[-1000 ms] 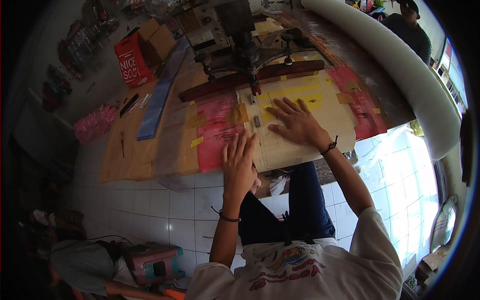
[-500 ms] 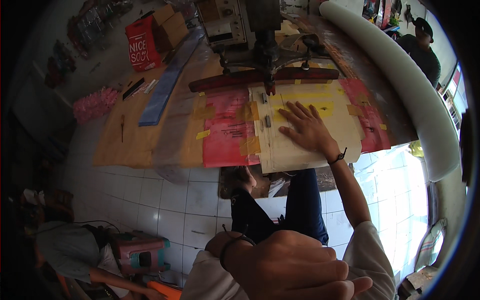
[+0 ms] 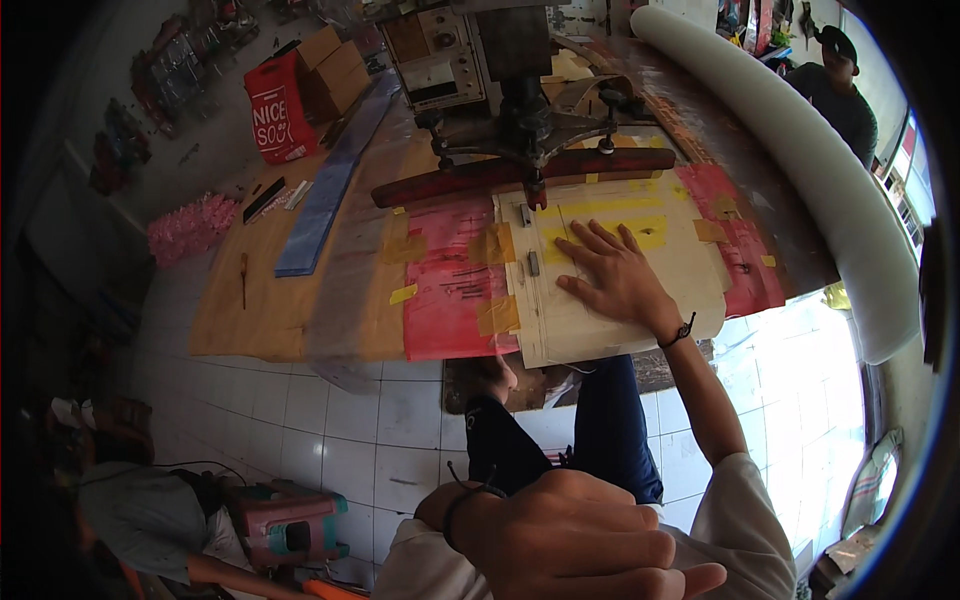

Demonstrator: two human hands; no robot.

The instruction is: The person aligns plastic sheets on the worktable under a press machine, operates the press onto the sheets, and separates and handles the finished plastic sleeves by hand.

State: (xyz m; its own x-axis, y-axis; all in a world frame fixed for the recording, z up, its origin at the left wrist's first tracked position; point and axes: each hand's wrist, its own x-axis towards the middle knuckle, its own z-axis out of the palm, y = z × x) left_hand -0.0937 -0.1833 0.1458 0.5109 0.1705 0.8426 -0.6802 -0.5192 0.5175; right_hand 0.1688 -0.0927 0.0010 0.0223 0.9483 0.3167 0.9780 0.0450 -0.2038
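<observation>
**Head view: right palm flat on the cream sheet under the press bar**

Head camera looks down on my cardboard-covered worktable (image 3: 250,320), and I take it from left to right. At the far left edge a pink foam bundle (image 3: 190,225) lies beside the table, with a red printed bag (image 3: 272,112) and brown cartons (image 3: 330,70) behind it. A long blue strip (image 3: 325,195) runs diagonally across the brown cardboard. Next comes a red sheet (image 3: 450,290) patched with yellow tape, then the cream sheet (image 3: 620,330), which overhangs the near table edge. A dark red press bar (image 3: 520,172) of the machine (image 3: 500,70) crosses just beyond both sheets.

My left hand (image 3: 590,540) is raised close to the lens, low in the picture, well apart from the table; its fingers are curled loosely together and I see nothing held in them. My right hand (image 3: 615,275) lies palm down on the cream sheet, fingers spread wide apart and pressing flat, gripping nothing. The sheet lies directly under that palm, its far edge near the bar.

White floor tiles (image 3: 330,420) show below the table. A thick white foam roll (image 3: 800,170) curves along the right side, and another person (image 3: 835,75) stands beyond it.
</observation>
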